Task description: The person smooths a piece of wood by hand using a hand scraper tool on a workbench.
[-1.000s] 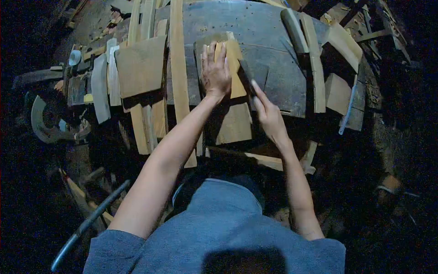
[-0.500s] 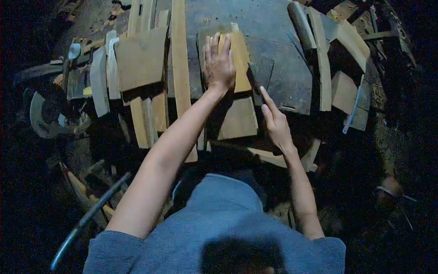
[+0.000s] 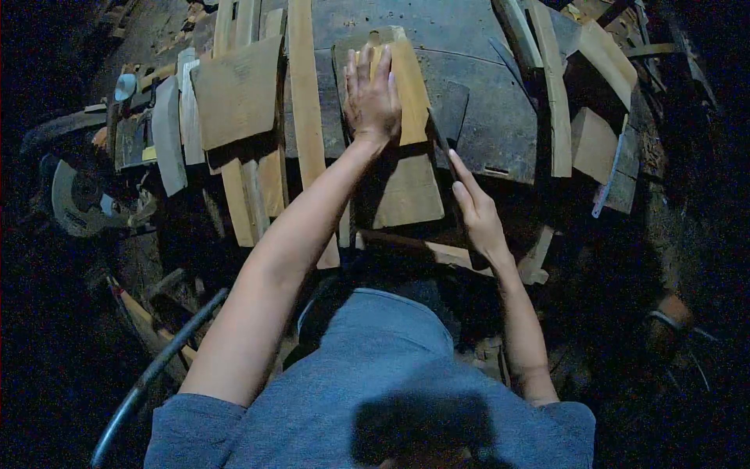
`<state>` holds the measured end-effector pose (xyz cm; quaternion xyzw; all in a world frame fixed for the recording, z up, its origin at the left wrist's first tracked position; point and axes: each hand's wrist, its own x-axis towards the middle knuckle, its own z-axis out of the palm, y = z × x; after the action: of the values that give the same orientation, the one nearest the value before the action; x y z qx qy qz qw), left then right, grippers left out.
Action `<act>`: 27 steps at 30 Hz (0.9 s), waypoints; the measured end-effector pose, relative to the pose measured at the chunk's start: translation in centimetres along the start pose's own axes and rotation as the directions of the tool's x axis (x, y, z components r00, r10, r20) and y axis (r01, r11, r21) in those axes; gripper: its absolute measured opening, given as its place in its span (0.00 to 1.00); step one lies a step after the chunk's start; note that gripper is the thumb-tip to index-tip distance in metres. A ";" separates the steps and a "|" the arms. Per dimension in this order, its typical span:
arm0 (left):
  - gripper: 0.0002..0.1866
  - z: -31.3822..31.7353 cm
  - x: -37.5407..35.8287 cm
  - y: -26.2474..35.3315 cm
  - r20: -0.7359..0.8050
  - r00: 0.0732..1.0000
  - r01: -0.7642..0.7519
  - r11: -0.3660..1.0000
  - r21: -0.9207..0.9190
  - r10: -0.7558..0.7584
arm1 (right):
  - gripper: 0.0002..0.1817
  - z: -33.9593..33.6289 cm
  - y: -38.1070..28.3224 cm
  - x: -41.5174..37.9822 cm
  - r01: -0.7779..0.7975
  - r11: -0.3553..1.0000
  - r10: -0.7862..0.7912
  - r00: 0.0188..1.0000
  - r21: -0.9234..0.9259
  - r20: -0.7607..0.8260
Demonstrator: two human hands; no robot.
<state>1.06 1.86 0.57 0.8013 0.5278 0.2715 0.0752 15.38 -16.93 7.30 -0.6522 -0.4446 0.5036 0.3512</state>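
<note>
Near the middle of the dark workbench [image 3: 492,102], my left hand [image 3: 373,98] lies flat with its fingers spread on a yellowish wooden piece [image 3: 409,86]. That piece rests over a wider brown board [image 3: 408,191], which juts past the bench's near edge. My right hand [image 3: 480,215] is wrapped round the handle of a dark, narrow bladed tool [image 3: 440,129], with the index finger stretched along it. The blade's upper end is against or close beside the right edge of the yellowish piece; contact is hard to tell.
A long light strip [image 3: 306,102] and a square board [image 3: 238,92] lie left of my hands. Wooden blocks [image 3: 595,144] and a narrow metal strip [image 3: 611,172] are at the right. A curved metal bar [image 3: 156,367] stands at the lower left.
The bladed tool is turned more edge-on, and my right hand has moved slightly down and right. My left hand stays on the wood. The whole view has shifted a little.
</note>
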 end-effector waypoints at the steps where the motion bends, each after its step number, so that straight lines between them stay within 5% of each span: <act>1: 0.23 0.0 0.2 0.0 -0.011 1.000 -0.023 1.000 0.020 0.023 | 0.25 -0.2 -0.1 -0.2 0.015 1.000 -0.015 1.000 -0.015 -0.008; 5: 0.23 0.1 0.3 -0.3 -0.024 0.998 -0.060 0.998 0.032 0.061 | 0.25 -0.5 0.6 9.1 0.272 0.960 -0.276 0.958 -0.060 -0.072; 8: 0.23 0.5 0.4 -0.2 -0.025 0.998 -0.054 0.999 -0.002 0.054 | 0.25 -0.8 0.6 9.9 0.224 0.974 -0.226 0.973 -0.035 -0.053; 11: 0.24 0.3 0.3 -0.3 -0.025 0.999 -0.028 0.999 -0.021 0.028 | 0.25 0.2 1.7 2.5 0.210 0.976 -0.214 0.974 -0.056 -0.077; 14: 0.24 0.7 0.2 -0.6 -0.016 0.999 -0.035 0.999 0.003 0.035 | 0.25 0.2 0.8 -3.1 -0.113 0.987 0.112 0.994 -0.112 -0.015; 15: 0.24 0.7 0.2 -0.6 -0.023 0.999 -0.043 0.999 -0.007 0.043 | 0.25 0.2 0.8 -2.6 -0.111 0.987 0.110 0.994 -0.114 -0.017; 20: 0.24 0.4 0.3 -0.6 -0.031 0.997 -0.067 0.998 0.006 0.067 | 0.25 0.0 0.9 6.5 0.213 0.971 -0.223 0.970 -0.107 -0.095; 24: 0.24 0.1 0.2 -0.1 -0.003 1.000 -0.024 1.000 -0.019 0.024 | 0.25 0.1 0.5 2.1 0.195 0.978 -0.201 0.975 -0.072 -0.094; 26: 0.24 0.1 0.5 -0.2 0.005 1.000 -0.006 0.999 -0.034 0.006 | 0.26 -0.7 -1.7 -2.6 -0.325 0.942 0.332 0.938 -0.082 0.098; 27: 0.24 0.3 0.2 -0.3 0.009 1.000 -0.006 0.998 -0.055 0.006 | 0.26 -0.5 -1.4 -3.1 -0.338 0.937 0.346 0.932 -0.086 0.109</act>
<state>1.03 2.21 0.30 0.8017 0.5174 0.2826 0.0989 15.27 -19.37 9.79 -0.6988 -0.3610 0.5812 0.2087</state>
